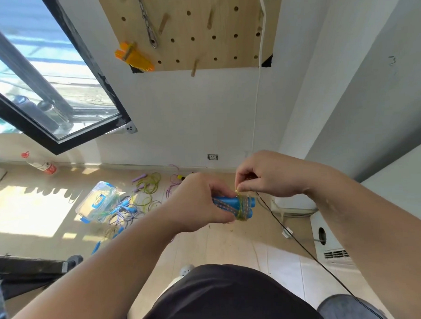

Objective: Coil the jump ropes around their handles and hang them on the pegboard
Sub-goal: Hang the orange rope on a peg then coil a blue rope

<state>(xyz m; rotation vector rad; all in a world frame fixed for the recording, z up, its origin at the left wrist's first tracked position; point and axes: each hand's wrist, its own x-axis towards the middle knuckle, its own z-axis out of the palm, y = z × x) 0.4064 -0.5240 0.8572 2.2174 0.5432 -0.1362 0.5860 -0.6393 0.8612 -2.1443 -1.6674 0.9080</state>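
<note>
Both hands busy: left hand (pixel 201 202) grips blue handles (pixel 232 204); right hand (pixel 269 174) pinches yellow rope (pixel 242 207) coiled just above them.

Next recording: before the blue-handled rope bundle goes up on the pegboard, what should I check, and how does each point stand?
1. Left hand grips the blue handles: ok.
2. Yellow-green rope wound around the handles: ok.
3. Rope end secured: not ok, the right hand pinches it at the wrap.
4. Free wooden peg on the pegboard: ok.
5. Purple-handled rope on the floor coiled: not ok.
</note>
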